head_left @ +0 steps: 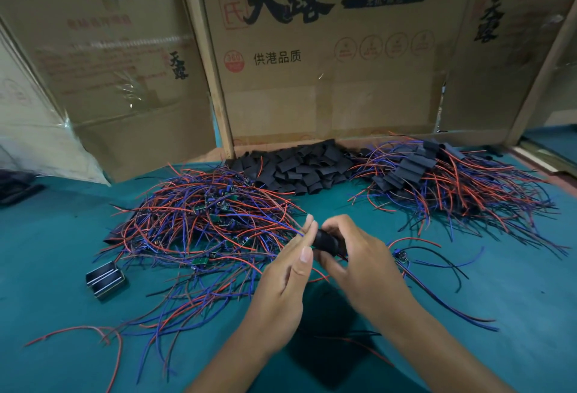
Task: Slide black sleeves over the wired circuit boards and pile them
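Note:
A black sleeve (326, 241) sits between my two hands above the green table. My right hand (359, 263) curls its fingers around the sleeve. My left hand (288, 271) pinches red and blue wires (293, 230) at the sleeve's left end with thumb and fingertips. The board itself is hidden inside the sleeve or behind my fingers. To the left lies a tangle of bare wired circuit boards (206, 224). A heap of loose black sleeves (299, 168) lies at the back centre. Sleeved boards are piled at the back right (437, 180).
One bare wired board (401, 257) lies just right of my right hand. A small black metal part (106, 280) sits at the left on the green table (515, 314). Cardboard boxes (327, 64) wall off the back. Stray wires (93, 333) trail at the front left.

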